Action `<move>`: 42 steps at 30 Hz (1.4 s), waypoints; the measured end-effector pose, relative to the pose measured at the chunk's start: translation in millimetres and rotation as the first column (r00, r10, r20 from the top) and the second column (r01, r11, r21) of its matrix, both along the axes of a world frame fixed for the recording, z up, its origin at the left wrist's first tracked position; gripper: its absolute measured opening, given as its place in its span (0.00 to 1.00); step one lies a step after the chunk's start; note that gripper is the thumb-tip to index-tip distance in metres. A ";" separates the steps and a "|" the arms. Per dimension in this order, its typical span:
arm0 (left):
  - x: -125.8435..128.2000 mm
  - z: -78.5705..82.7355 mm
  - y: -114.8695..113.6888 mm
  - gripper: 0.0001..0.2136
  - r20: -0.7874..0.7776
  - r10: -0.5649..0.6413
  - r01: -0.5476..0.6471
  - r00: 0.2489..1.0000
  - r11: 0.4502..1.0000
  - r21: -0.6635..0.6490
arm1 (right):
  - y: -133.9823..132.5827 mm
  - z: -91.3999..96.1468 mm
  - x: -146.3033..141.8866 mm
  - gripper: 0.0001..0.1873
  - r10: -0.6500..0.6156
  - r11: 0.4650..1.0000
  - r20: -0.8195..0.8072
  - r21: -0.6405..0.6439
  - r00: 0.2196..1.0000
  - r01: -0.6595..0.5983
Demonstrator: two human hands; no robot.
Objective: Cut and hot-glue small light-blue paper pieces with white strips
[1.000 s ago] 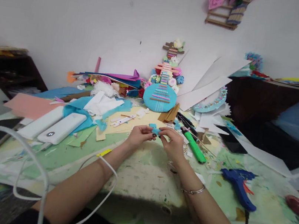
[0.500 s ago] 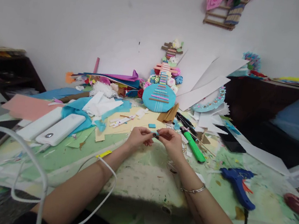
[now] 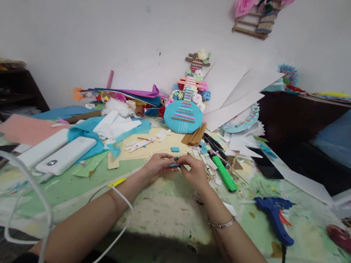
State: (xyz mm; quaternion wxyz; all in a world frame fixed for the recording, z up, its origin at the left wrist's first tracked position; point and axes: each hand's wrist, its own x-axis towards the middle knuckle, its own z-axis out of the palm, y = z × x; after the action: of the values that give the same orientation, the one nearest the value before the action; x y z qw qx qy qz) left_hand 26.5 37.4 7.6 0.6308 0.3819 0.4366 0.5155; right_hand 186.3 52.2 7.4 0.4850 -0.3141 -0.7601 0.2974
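Both my hands meet over the middle of the paint-stained green table (image 3: 164,209). My left hand (image 3: 156,167) and my right hand (image 3: 193,171) pinch a small turquoise foam strip (image 3: 174,165) between their fingertips, held low, just above the table. A second small turquoise foam piece (image 3: 175,149) lies on the cream paper (image 3: 146,151) just beyond the hands. A silver bangle sits on my right wrist.
A blue glue gun (image 3: 274,212) lies to the right, a green marker (image 3: 223,174) and scissors (image 3: 208,168) beside my right hand. Two white power banks (image 3: 60,154) and loose cables lie left. A turquoise paper lute (image 3: 184,111), paper scraps and white card sheets crowd the back.
The hands have lowered toward the table with the turquoise strip. One turquoise piece was left on the cream paper. The view has tilted slightly.
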 end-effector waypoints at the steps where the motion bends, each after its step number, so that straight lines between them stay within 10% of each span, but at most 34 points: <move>1: -0.6 -0.9 1.1 0.14 0.003 0.024 -0.024 1.000 1.000 0.017 | 1.2 -1.0 0.4 0.12 -0.017 1.000 -0.006 -0.002 1.000 0.017; 13: -16.8 -7.8 21.9 0.16 -0.250 0.304 -0.226 0.919 0.928 0.296 | 23.1 -12.9 13.1 0.12 -0.285 0.956 -0.150 -0.109 0.947 0.271; 26: -10.6 -8.4 86.4 0.10 -0.617 0.370 -0.052 0.694 0.881 0.470 | 19.8 -3.3 11.6 0.11 -0.340 0.935 -0.095 -0.143 0.936 0.325; 42: -16.5 -0.6 98.6 0.23 -0.902 0.255 0.236 0.348 0.907 0.347 | 23.7 -1.1 12.8 0.11 -0.385 0.900 -0.183 -0.294 0.905 0.323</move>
State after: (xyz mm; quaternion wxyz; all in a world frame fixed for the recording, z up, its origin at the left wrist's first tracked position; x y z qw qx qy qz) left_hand 10.0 136.1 7.1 0.1654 0.7300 0.5974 0.2880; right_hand 199.1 76.0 6.3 0.5733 -0.4702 -0.5814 0.3349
